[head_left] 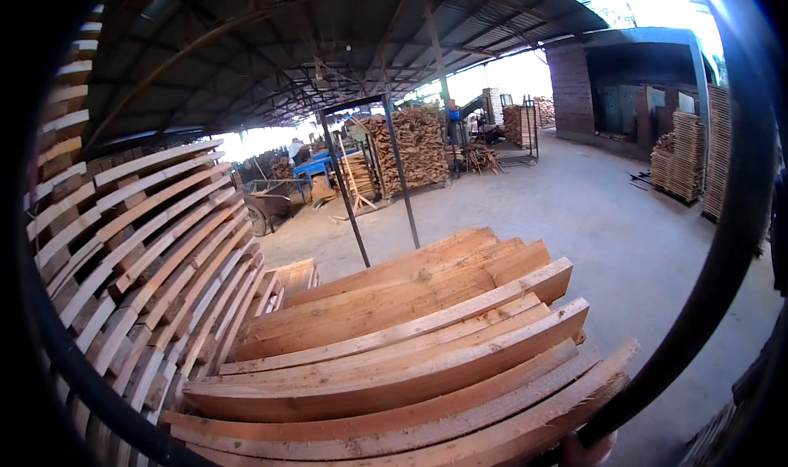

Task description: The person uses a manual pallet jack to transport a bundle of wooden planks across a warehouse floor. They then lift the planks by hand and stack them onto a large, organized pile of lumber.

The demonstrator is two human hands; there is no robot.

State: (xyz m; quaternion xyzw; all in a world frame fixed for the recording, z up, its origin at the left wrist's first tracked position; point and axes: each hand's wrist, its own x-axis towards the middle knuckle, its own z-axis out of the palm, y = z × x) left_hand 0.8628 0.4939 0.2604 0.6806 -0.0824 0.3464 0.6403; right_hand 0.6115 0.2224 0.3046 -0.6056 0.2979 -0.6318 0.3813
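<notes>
A stack of planks [394, 360] fills the lower centre of the frame. At the bottom edge, right of centre, a hand [587, 450], probably the right, touches its underside; its grip cannot be made out. Slatted timber stacks [139, 254] rise at left.

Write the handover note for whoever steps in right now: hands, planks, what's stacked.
Right hand: only a bit shows at the lower edge, against the end of the bottom boards; grip unclear.
Left hand: out of view.
Pale rough-sawn wooden planks: lying flat in a layered pile directly ahead.
Tall stack of slatted wooden boards: on the left.
Black metal frame: standing behind the pile on the concrete floor.
</notes>
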